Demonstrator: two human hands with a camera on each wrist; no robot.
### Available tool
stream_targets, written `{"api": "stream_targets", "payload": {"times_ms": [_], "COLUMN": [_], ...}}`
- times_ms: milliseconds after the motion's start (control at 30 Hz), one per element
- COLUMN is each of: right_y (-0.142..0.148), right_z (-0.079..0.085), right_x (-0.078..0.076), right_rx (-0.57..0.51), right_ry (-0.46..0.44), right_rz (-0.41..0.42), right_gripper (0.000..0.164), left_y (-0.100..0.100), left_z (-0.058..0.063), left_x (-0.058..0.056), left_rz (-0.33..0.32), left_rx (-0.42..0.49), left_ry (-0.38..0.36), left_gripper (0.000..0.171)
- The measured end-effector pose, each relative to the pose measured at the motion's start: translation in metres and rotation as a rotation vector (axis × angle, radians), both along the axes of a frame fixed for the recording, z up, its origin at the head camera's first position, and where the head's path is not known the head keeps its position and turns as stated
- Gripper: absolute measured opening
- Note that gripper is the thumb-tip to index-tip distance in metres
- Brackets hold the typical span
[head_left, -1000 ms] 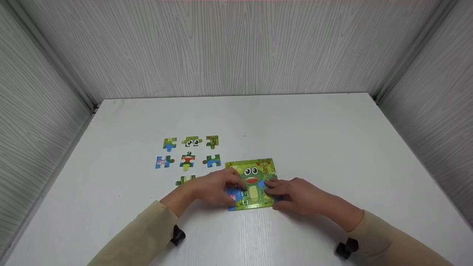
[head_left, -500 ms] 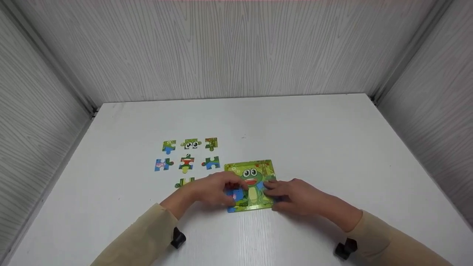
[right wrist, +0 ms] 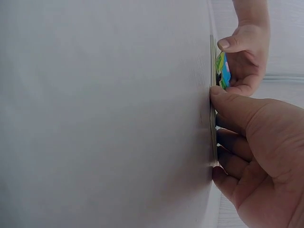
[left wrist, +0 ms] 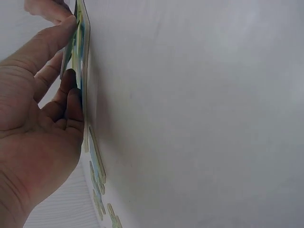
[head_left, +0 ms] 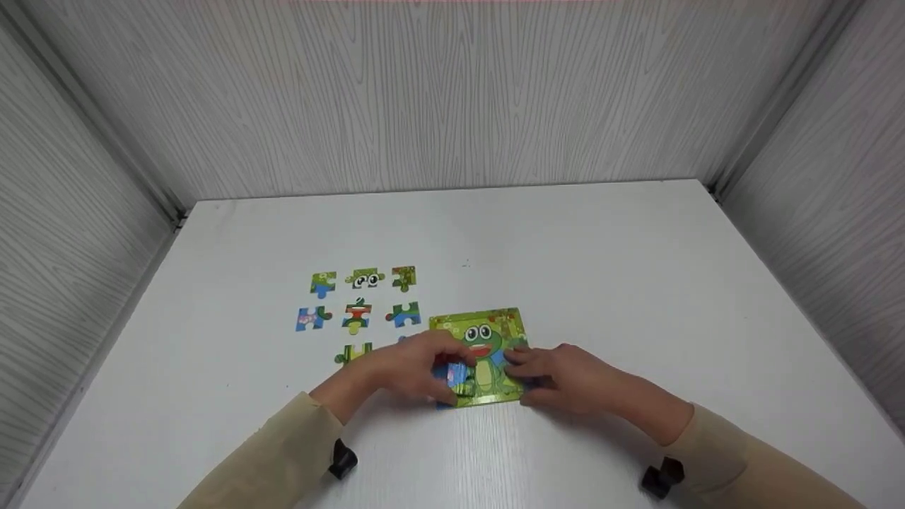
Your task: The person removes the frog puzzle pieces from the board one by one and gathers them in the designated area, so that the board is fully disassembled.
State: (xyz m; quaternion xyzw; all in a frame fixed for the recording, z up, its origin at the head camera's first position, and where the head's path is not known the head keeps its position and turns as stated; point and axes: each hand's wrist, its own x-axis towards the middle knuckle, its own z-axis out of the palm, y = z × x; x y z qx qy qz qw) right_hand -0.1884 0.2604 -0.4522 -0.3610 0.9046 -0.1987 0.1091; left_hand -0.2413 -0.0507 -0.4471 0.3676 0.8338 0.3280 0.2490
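A frog picture puzzle board [head_left: 484, 375] lies on the white table. My left hand [head_left: 417, 364] pinches a blue, pink and green puzzle piece [head_left: 458, 375] over the board's left part. In the right wrist view that puzzle piece [right wrist: 225, 69] stands tilted between thumb and fingers; the fingers partly cover it. My right hand [head_left: 565, 375] holds the board's right side, thumb at the near corner and fingers on the picture. Seen from the left wrist, the left hand's other fingers [left wrist: 71, 102] touch the board's edge.
Several loose puzzle pieces lie in rows left of the board, among them an eyes piece [head_left: 365, 278], a red mouth piece [head_left: 357, 315] and a pink-blue piece [head_left: 311, 318]. My left forearm partly hides the nearest row. Grey wood-grain panels [head_left: 452, 99] enclose the table [head_left: 601, 261].
The left thumb has shifted slightly right and towards me, and the pinched piece has changed its tilt over the board. My right hand stays on the board's right side.
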Motion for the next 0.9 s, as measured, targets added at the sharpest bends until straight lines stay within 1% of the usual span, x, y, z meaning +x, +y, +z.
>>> {"api": "stream_targets", "payload": {"times_ms": [167, 333, 400, 567, 633, 800, 900], "right_y": [0.0006, 0.0006, 0.0002, -0.0006, -0.0005, 0.0002, 0.0002], "right_z": [-0.0011, -0.0002, 0.0008, 0.0016, 0.0015, 0.0013, 0.0003], "right_x": [-0.0001, 0.0004, 0.0003, 0.0003, 0.0007, 0.0008, 0.0006], "right_rx": [0.002, 0.014, 0.01, 0.006, 0.007, -0.008, -0.016], "right_ry": [0.003, 0.0, 0.003, 0.001, -0.005, 0.004, 0.01], "right_rz": [0.001, -0.004, -0.002, -0.007, -0.008, -0.002, 0.002], "right_gripper": [0.051, 0.051, 0.051, 0.051, 0.051, 0.051, 0.051], "left_y": [0.0, -0.0018, -0.0025, -0.004, -0.0047, -0.0063, -0.0081], "left_z": [-0.0002, 0.0007, 0.0013, -0.0002, -0.0001, 0.0037, 0.0066], "left_x": [0.0014, 0.002, 0.0017, 0.0015, 0.0014, 0.0011, 0.0018], "left_rz": [0.014, 0.054, 0.067, 0.09, 0.099, 0.13, 0.14], "left_rx": [-0.004, -0.01, -0.005, 0.039, 0.055, 0.085, 0.121], "left_ry": [0.003, -0.016, -0.011, -0.021, -0.037, -0.056, -0.042], "left_gripper": [0.043, 0.045, 0.045, 0.039, 0.039, 0.039, 0.037]}}
